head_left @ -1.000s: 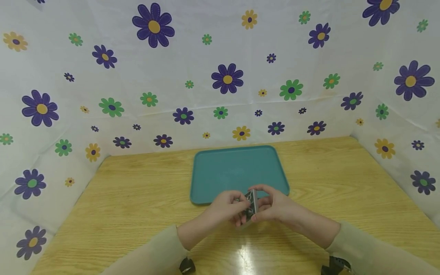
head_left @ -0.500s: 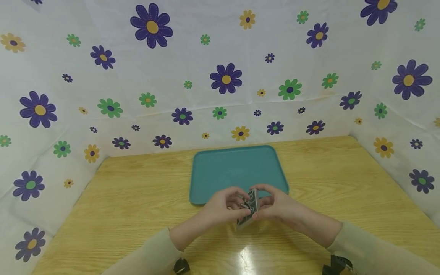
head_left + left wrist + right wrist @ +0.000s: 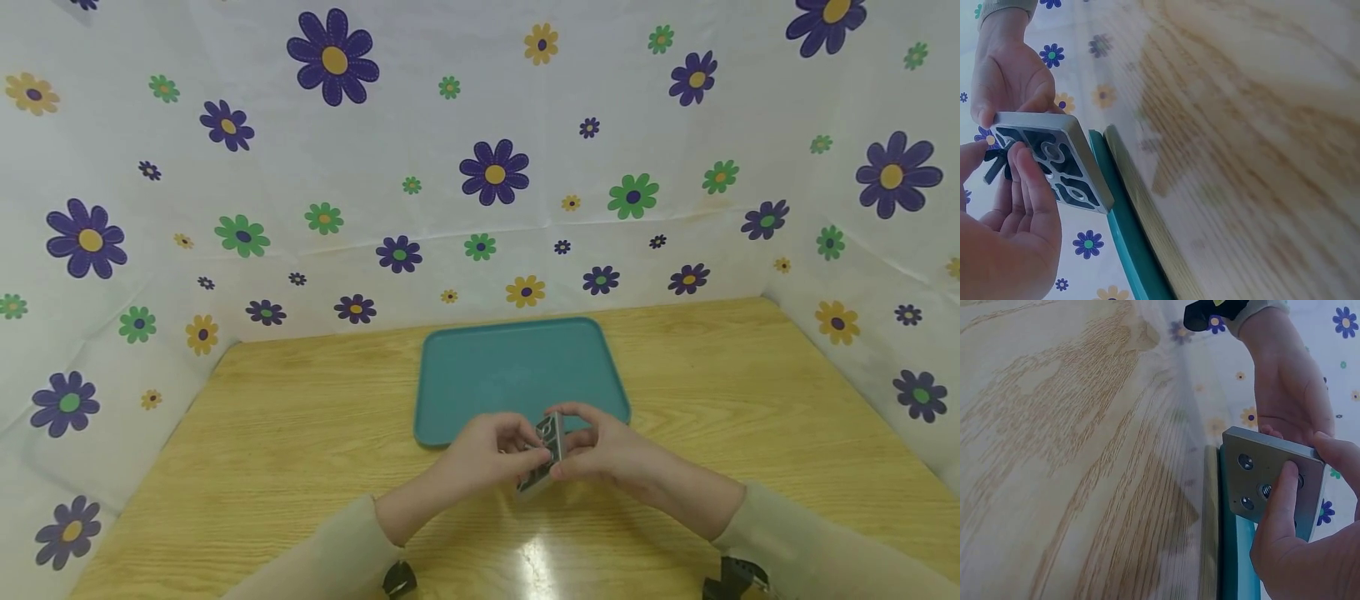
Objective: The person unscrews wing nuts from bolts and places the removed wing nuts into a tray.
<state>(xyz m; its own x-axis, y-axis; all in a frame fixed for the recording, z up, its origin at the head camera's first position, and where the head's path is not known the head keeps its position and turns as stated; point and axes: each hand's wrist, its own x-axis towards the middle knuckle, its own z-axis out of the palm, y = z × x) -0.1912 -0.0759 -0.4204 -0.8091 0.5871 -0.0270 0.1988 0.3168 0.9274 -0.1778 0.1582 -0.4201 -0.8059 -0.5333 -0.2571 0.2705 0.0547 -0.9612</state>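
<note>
A square grey metal plate (image 3: pixel 553 433) is held up in front of me, tilted, over the near edge of the tray. In the left wrist view its ribbed, hollow side with round bosses shows; the right wrist view shows the flat side of the plate (image 3: pixel 1257 478), with several holes. My right hand (image 3: pixel 611 450) grips it by its edges, one fingertip lying on the flat side. Thumb and fingers of my left hand (image 3: pixel 483 450) pinch a small black thumbscrew (image 3: pixel 999 164) with a threaded shank, close against the ribbed side. The left fingertips partly hide the screw.
A teal tray (image 3: pixel 510 358) lies on the wooden table (image 3: pixel 300 417) just beyond my hands. White cloth (image 3: pixel 420 108) printed with flowers walls in the table's back and both sides.
The left hand drew back slightly to the left with its fingers spread, then its thumb came back in against the plate. The right hand keeps its hold, almost still.
</note>
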